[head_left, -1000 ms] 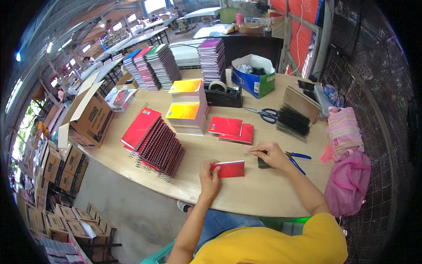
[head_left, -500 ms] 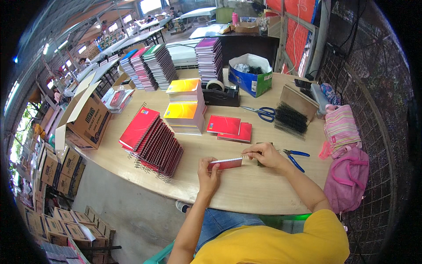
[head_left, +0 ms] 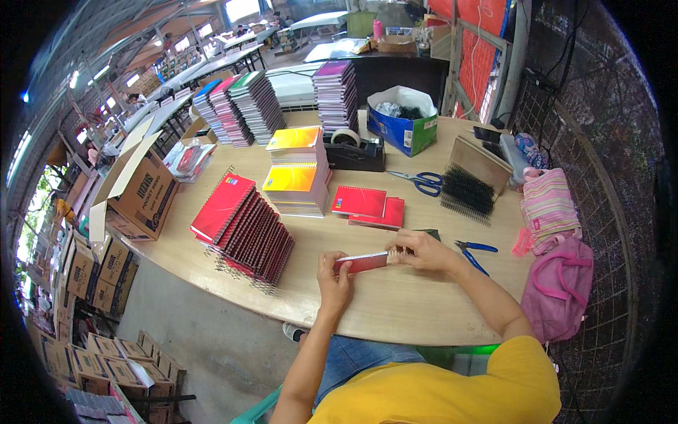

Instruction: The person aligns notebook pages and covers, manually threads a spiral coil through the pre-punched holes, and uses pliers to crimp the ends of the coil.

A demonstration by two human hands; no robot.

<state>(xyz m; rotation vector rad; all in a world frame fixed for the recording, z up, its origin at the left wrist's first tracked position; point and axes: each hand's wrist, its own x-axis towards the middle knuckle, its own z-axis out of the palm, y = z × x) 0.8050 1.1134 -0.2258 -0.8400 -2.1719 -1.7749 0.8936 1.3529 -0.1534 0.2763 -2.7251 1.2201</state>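
Right of the tall red stack (head_left: 244,230): left fingers (head_left: 345,273) pinched on red notebook (head_left: 369,263); right fingers (head_left: 411,242) closed on wire coil (head_left: 393,253) at its end. Coil, if tilted, could snag and bend.

Held notebook (head_left: 366,264) smooth paper; tabletop (head_left: 417,304) wood-look, slight sheen.

Wide fisheye view from the head, down and forward over the nearby table (head_left: 424,311), distance perhaps blurry.
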